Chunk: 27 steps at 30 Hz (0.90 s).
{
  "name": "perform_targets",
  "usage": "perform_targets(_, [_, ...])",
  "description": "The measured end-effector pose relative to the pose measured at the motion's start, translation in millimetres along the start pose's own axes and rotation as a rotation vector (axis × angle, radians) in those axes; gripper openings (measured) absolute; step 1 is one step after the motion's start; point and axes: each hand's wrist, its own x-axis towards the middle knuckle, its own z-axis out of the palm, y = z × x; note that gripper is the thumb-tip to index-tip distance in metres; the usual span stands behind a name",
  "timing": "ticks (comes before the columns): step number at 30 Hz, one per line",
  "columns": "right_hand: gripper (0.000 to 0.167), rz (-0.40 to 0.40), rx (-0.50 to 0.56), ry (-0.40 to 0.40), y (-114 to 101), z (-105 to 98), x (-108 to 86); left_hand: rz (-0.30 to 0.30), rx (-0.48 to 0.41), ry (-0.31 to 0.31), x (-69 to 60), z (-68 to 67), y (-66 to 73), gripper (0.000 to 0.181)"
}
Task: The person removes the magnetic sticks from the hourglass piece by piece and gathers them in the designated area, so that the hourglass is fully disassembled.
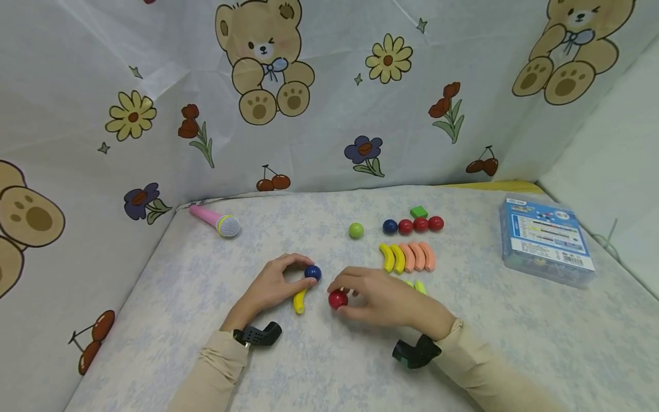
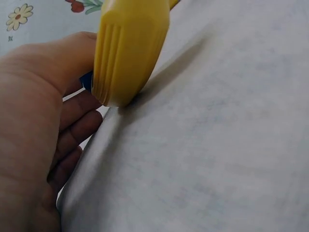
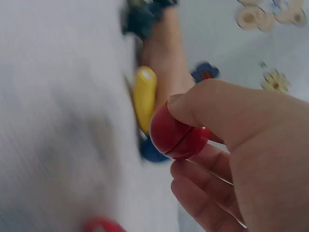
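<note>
My left hand (image 1: 274, 284) pinches a dark blue ball (image 1: 313, 273) between thumb and fingers, just over the table. A curved yellow piece (image 1: 299, 301) extends from the ball toward me; the left wrist view shows this yellow piece (image 2: 130, 53) large, with only a sliver of blue behind it. Whether the two are joined I cannot tell. To the right, my right hand (image 1: 386, 294) holds a glossy red ball (image 1: 338, 299) between thumb and fingertips. In the right wrist view a seam runs across the red ball (image 3: 176, 133). The two balls are apart.
Behind my right hand lie yellow and pink curved pieces (image 1: 414, 256), partly hidden light-green pieces (image 1: 420, 287), a row of balls (image 1: 421, 225), a green block (image 1: 419, 212) and a green ball (image 1: 356, 230). A toy microphone (image 1: 216, 221) lies back left, a plastic box (image 1: 547, 237) right.
</note>
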Motion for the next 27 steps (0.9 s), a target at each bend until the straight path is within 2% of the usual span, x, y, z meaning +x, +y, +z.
perform_targets(3, [0.030, 0.054, -0.024, 0.102, 15.5, -20.2, -5.2, 0.002, 0.006, -0.004, -0.2, 0.0, -0.3, 0.040])
perform_targets(7, [0.032, 0.129, -0.114, 0.253, 39.3, -44.9, -15.0, 0.005, 0.002, -0.004, -0.7, -0.5, -1.0, 0.039])
perform_targets(13, [0.038, 0.266, -0.201, 0.449, 75.5, -70.2, -35.8, 0.012, -0.023, -0.006, -1.5, -0.9, -0.6, 0.038])
perform_targets(17, [0.041, 0.344, -0.202, 0.587, 97.6, -78.2, -50.4, 0.009, -0.022, -0.006, -1.3, -0.7, -1.0, 0.038])
perform_targets(20, [0.042, 0.424, -0.164, 0.674, 112.8, -80.0, -60.1, 0.003, -0.021, -0.008, -1.3, -0.8, -1.9, 0.038])
perform_targets(24, [0.044, 0.532, -0.111, 0.755, 131.8, -77.9, -70.5, -0.002, -0.022, -0.010, -1.4, -0.6, -1.6, 0.039])
perform_targets(27, [0.045, 0.614, -0.087, 0.785, 144.0, -73.9, -76.6, -0.002, -0.022, -0.008, -1.2, -0.2, -1.2, 0.039])
